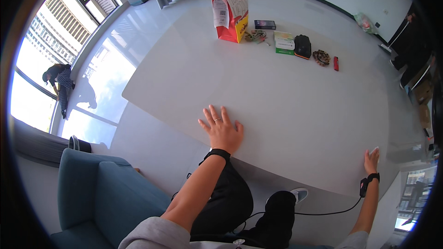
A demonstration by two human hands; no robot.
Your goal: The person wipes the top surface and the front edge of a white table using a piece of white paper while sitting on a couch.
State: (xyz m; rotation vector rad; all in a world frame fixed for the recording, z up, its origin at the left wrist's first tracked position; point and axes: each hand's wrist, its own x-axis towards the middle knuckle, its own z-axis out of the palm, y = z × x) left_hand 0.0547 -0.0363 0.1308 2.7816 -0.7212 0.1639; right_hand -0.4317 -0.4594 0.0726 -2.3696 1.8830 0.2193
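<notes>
My left hand lies palm down near the front edge of a pale table, its fingers spread and nothing in it. A ring is on one finger and a black band is round the wrist. Far to the right, my right hand is by the table's right side. A small white thing shows at its fingertips; it is too small to tell what it is. A black device with a cable is strapped to that wrist.
Along the table's far side stand a red paper bag, a dark box, a green-and-white packet, a black pouch, a beaded string and a red lighter-like object. A blue chair is at left. Two people are farther off.
</notes>
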